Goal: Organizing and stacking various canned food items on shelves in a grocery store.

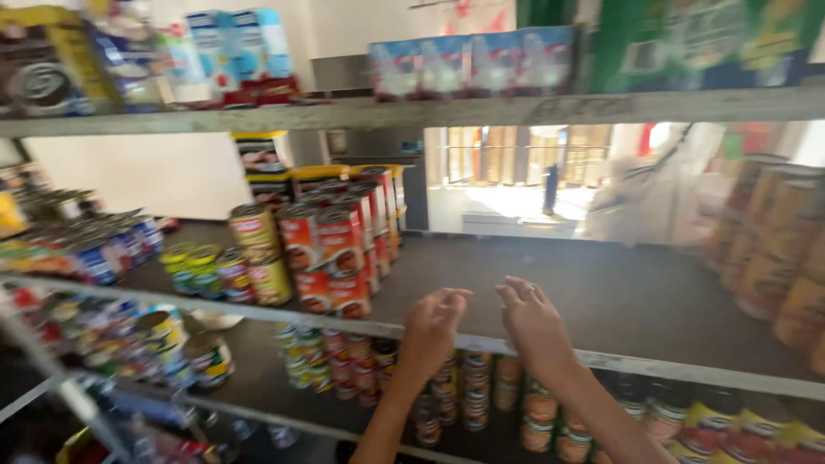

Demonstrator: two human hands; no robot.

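1. The left hand (434,326) and the right hand (533,322) are raised over the bare shelf (601,292), fingers loosely apart, nothing held.
2. Stacked red cans (339,258) are seen just left of the hands, untouched.

Left hand (436,322) and right hand (531,320) are raised side by side above the shelf edge (601,357), forearms angled upward. Both hands are empty, fingers loosely curled.

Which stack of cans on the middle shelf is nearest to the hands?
The front red stack, two cans high, stands closest to the left hand; the yellow and green cans sit farther left.
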